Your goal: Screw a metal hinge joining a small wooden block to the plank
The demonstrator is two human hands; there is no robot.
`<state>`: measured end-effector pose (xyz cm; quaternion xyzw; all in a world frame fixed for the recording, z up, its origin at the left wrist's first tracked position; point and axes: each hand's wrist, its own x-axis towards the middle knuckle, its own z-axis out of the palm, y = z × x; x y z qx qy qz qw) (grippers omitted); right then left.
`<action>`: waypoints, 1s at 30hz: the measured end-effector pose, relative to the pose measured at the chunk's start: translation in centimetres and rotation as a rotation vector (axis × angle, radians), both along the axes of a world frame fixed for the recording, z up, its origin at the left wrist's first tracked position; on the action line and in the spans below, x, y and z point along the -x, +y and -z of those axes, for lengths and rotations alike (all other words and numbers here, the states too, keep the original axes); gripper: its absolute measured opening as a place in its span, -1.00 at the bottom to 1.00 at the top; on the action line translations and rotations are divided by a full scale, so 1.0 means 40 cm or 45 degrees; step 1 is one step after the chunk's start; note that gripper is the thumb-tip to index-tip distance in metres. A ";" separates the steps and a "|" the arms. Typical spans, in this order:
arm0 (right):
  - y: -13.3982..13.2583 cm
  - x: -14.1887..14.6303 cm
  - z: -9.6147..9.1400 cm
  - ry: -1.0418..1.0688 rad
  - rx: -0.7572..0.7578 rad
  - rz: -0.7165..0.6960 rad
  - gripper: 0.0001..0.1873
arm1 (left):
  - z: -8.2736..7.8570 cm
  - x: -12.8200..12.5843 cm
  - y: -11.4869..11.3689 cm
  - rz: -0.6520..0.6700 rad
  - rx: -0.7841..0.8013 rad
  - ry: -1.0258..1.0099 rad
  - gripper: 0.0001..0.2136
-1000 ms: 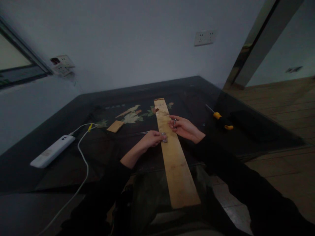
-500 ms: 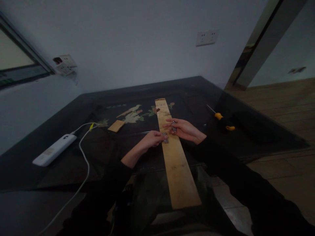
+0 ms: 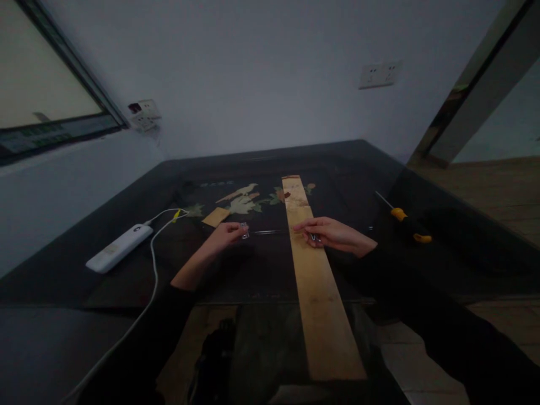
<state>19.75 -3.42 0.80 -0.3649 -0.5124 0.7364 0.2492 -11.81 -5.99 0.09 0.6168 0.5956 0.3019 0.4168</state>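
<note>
A long pale wooden plank (image 3: 314,270) lies across the dark table (image 3: 105,281), its near end sticking out over the edge. My left hand (image 3: 225,235) is left of the plank, over the table, pinching a small metal piece, perhaps a hinge (image 3: 243,230). My right hand (image 3: 331,232) rests on the plank with its fingers closed around small metal bits that look like screws (image 3: 313,238). A thin metal rod (image 3: 264,231) lies on the table between my hands.
A yellow-and-black screwdriver (image 3: 403,220) lies right of the plank. At left sit a small wooden block (image 3: 215,217) and a white power bank (image 3: 118,248) with a white cable (image 3: 154,247). Walls with sockets close off the table's far side.
My left hand has lifted the small metal piece off the plank and carried it left over the table. My right hand has stayed on the plank. The camera has shifted left.
</note>
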 end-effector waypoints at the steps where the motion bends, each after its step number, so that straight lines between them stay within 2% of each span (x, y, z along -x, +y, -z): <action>1: 0.006 0.003 -0.006 -0.051 -0.025 -0.042 -0.80 | 0.003 0.042 -0.003 -0.058 -0.046 0.062 -0.58; 4: 0.031 0.028 -0.029 -0.192 -0.148 -0.125 -0.86 | 0.014 0.146 -0.015 -0.308 -0.227 0.241 -0.59; 7: 0.067 0.087 -0.059 -0.312 -0.302 -0.208 -0.84 | 0.031 0.206 -0.021 -0.451 -0.262 0.236 -0.57; 10: 0.098 0.190 -0.089 -0.550 -0.574 -0.382 -0.77 | 0.043 0.222 -0.019 -0.420 -0.223 0.179 -0.56; 13: 0.111 0.321 -0.104 -0.972 -1.027 -0.543 -0.67 | 0.046 0.214 -0.015 -0.326 -0.243 0.218 -0.59; 14: 0.111 0.365 -0.103 -1.009 -1.091 -0.568 -0.67 | 0.046 0.211 -0.014 -0.294 -0.262 0.244 -0.60; 18: 0.095 0.505 -0.079 -1.026 -1.311 -0.560 -0.78 | 0.053 0.207 -0.010 -0.235 -0.358 0.352 -0.62; 20: 0.086 0.548 -0.061 -1.017 -1.412 -0.522 -0.74 | 0.061 0.211 -0.006 -0.251 -0.402 0.400 -0.63; 25: 0.073 0.601 -0.028 -0.997 -1.552 -0.497 -0.68 | 0.079 0.230 0.007 -0.280 -0.436 0.457 -0.67; 30: 0.057 0.616 -0.015 -1.019 -1.588 -0.370 -0.68 | 0.081 0.240 0.002 -0.307 -0.429 0.656 -0.74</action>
